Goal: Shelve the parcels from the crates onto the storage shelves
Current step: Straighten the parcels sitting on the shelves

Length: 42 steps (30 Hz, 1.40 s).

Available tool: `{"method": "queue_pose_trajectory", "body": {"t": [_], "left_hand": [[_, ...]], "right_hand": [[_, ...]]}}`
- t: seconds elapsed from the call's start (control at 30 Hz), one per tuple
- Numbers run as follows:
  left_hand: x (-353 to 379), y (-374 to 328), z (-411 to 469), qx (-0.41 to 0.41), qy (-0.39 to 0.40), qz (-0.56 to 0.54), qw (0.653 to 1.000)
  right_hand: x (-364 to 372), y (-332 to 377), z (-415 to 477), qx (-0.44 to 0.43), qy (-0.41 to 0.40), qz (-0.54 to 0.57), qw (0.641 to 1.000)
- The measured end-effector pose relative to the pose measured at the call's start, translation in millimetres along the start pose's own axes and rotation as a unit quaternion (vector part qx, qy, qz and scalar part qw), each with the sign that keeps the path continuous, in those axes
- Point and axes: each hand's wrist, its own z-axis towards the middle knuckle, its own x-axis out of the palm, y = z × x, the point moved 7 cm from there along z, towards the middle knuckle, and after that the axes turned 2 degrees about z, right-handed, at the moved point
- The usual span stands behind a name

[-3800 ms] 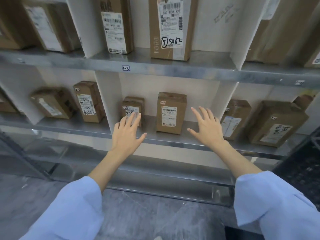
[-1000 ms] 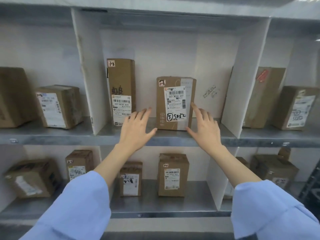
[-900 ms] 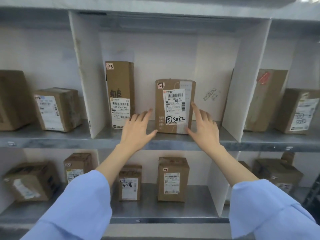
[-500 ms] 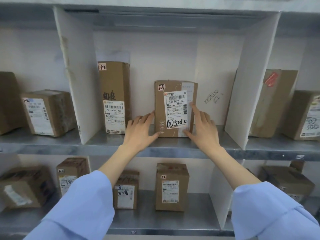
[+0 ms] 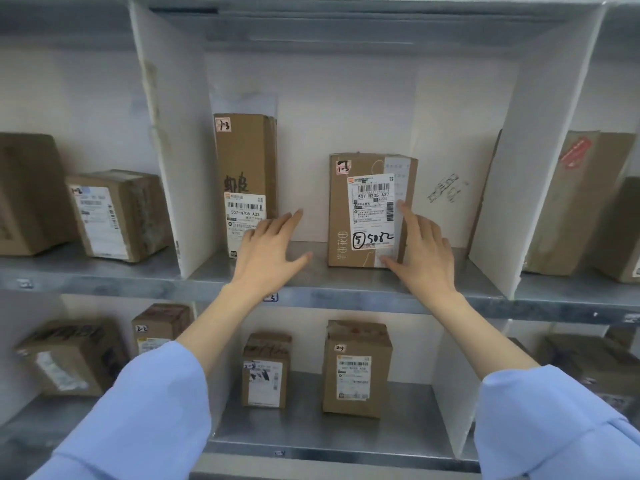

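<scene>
Right hand [image 5: 424, 258]: straight fingers touch the upright, white-labelled brown cardboard parcel [image 5: 370, 209], probably squaring it.
Left hand [image 5: 268, 252]: spread wide, empty; parcel just beside its thumb.

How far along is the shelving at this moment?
Done: parcels stand on the shelves, including the tall parcel in the middle bay. In hand: both hands are open; the right hand touches the parcel marked 5082, the left hand is beside it, apart. Left: cannot tell, as no crates are in view.
</scene>
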Motion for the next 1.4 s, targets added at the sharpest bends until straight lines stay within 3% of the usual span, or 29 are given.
{"method": "queue_pose_trajectory", "body": {"t": [0.13, 0.47, 0.63, 0.93, 1.13, 1.4], "left_hand": [[-10.4, 31.4, -20.3, -0.031, -0.021, 0.018, 0.999], [10.6, 34.7, -30.1, -0.063, 0.058, 0.018, 0.996], [9.7, 31.6, -31.5, -0.039, 0.069, 0.055, 0.995], [-29.6, 37.2, -58.8, 0.035, 0.009, 0.085, 0.996], [-73.9, 76.3, -96.3, 0.052, -0.018, 0.094, 0.994], [-132.4, 211.5, -163.5, 0.016, -0.005, 0.115, 0.993]], "right_hand": [[-1.0, 3.8, -3.2, 0.006, -0.009, 0.008, 1.0], [-4.4, 7.1, -11.2, 0.006, -0.013, 0.017, 1.0], [-5.3, 2.2, -15.5, 0.023, -0.028, 0.035, 0.999], [-9.2, 28.9, -37.6, 0.022, -0.015, -0.002, 1.0], [-9.9, 100.8, -55.1, 0.023, -0.001, -0.029, 0.999], [10.1, 264.8, -78.8, -0.017, -0.001, 0.012, 1.0]]}}
